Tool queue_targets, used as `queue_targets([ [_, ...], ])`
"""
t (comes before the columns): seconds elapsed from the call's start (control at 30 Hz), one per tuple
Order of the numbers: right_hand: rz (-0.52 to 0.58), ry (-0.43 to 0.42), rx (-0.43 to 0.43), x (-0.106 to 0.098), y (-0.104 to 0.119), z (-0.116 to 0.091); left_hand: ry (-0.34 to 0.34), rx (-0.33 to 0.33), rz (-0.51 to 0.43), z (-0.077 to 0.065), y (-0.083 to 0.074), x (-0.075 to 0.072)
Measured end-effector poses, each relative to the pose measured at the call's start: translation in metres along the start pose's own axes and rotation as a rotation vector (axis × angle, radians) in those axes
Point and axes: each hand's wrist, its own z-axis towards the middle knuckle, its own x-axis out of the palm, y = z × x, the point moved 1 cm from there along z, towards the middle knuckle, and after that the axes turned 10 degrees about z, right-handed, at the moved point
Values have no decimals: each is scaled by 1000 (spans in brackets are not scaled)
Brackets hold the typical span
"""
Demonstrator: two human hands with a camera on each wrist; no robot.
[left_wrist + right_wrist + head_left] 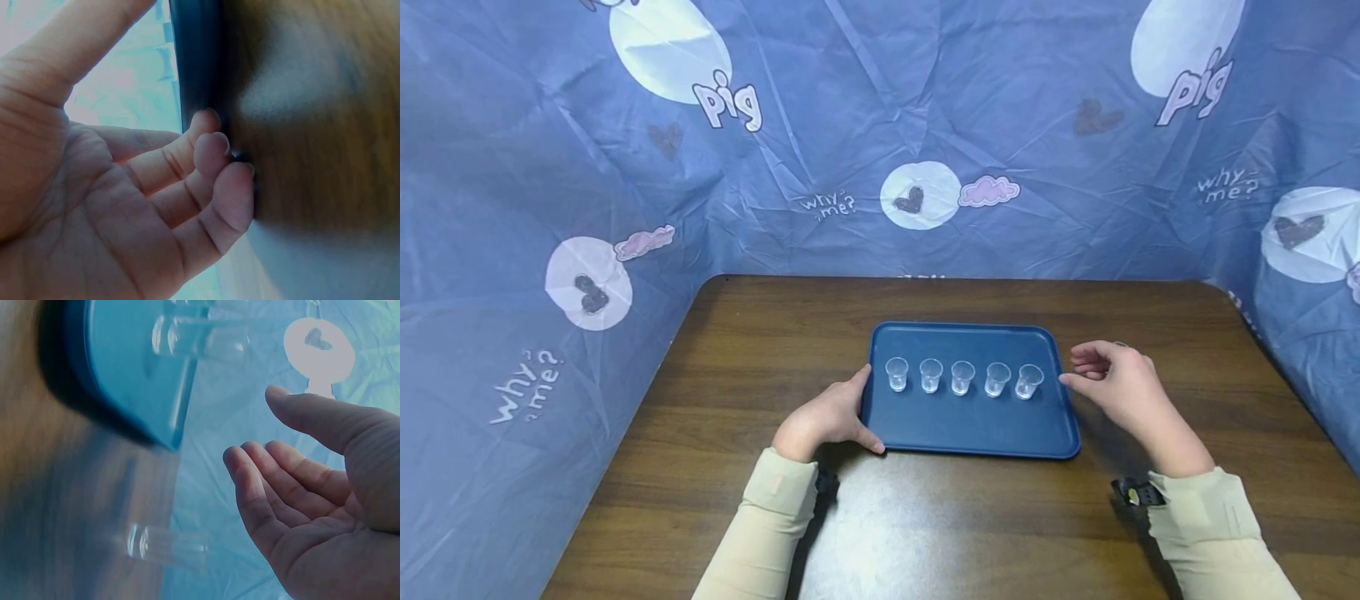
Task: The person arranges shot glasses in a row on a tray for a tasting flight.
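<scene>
A blue rectangular tray (966, 432) lies on the table. Several small clear shot glasses (962, 378) stand upright on it in a row from left to right. My left hand (829, 414) grips the tray's left end, thumb at the near corner and fingers along the side; the left wrist view shows fingertips against its edge. Beside the right edge, my right hand (1120, 382) holds nothing, its fingers loosely bent and the thumb tip overlapping the rim in the head view. Another clear glass (167, 545) stands on the table off the tray, mostly hidden behind this hand in the head view.
The brown wooden table (760, 333) has rounded far corners. A blue printed cloth (820, 133) hangs behind it and along both sides. Dark wrist devices (1138, 492) sit at the cuffs of both pale sleeves.
</scene>
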Motion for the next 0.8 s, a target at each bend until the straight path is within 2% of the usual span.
queue_targets([
  [0.13, -10, -52, 18, -13, -6, -1, -11, 17, -2, 0, 0, 0],
  [0.47, -45, -150, 45, -40, -21, -5, -3, 0, 0, -1, -1, 0],
  [0.8, -45, -202, 72, -51, -36, -3, 5, -13, -4, -1, -1, 0],
])
